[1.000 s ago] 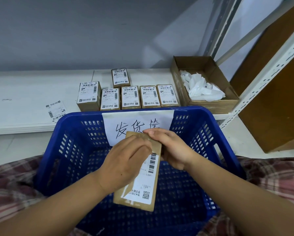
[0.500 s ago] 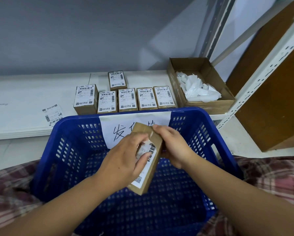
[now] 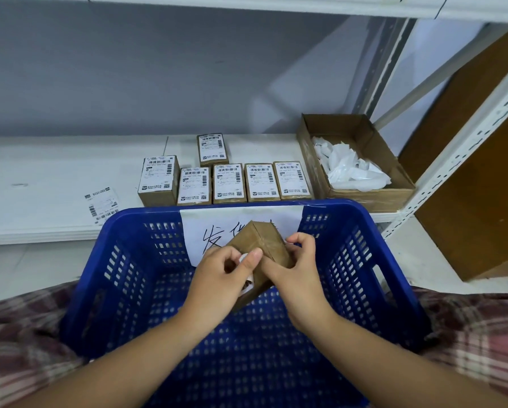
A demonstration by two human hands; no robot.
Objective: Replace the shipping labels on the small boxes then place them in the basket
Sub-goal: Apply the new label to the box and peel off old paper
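Above the blue perforated plastic basket (image 3: 352, 260), both hands are working one small brown cardboard box (image 3: 261, 245).
Head view: the right hand (image 3: 294, 278) is gripping the box to steady it, while the left hand (image 3: 220, 278) is pinching the white label (image 3: 243, 258) at its edge, apparently for peeling; six labelled boxes (image 3: 228, 184) are waiting near the white shelf's (image 3: 55, 172) front edge.

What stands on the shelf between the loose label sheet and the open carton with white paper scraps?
In the head view, six small labelled boxes: five in a row, one behind, between the label sheet and the carton.
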